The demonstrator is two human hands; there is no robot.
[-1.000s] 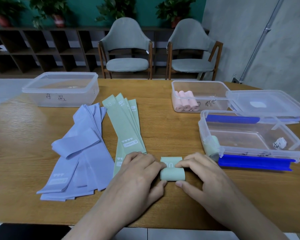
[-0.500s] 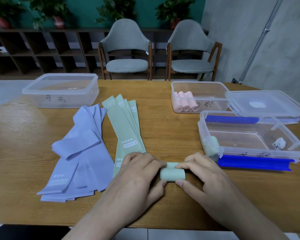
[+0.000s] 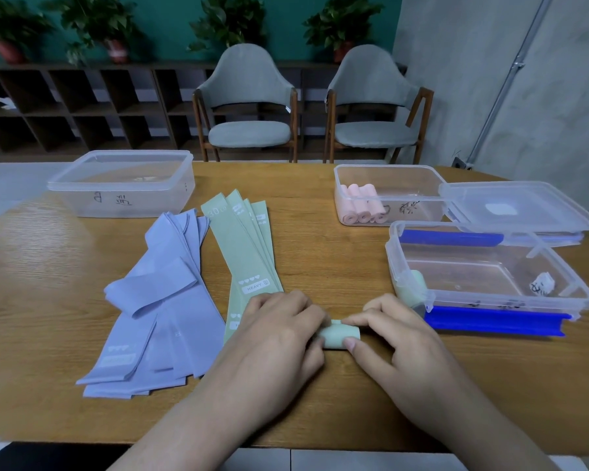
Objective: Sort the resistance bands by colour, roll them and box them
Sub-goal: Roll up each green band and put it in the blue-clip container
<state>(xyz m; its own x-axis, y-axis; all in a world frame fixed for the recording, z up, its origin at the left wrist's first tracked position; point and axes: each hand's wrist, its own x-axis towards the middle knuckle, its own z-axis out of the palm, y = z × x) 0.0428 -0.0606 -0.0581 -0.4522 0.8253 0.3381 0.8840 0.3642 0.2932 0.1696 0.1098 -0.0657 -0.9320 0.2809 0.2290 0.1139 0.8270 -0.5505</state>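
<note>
Your left hand (image 3: pixel 279 334) and right hand (image 3: pixel 395 338) both pinch the rolled green band (image 3: pixel 341 336), which lies on the counter (image 3: pixel 320 232) at 6 o'clock. The flat green bands (image 3: pixel 249 253) lie at 11 o'clock of it, and the blue-clipped box (image 3: pixel 490 283) at 2 o'clock.

Your wooden table (image 3: pixel 320 232) carries a fanned heap of lilac bands (image 3: pixel 157 317), flat green bands (image 3: pixel 249 253) beside them, a green roll (image 3: pixel 340 337) near the front edge, and three clear boxes (one far left (image 3: pixel 123 198), two right (image 3: pixel 393 212) (image 3: pixel 490 294)) plus a lid (image 3: pixel 521 207).
</note>
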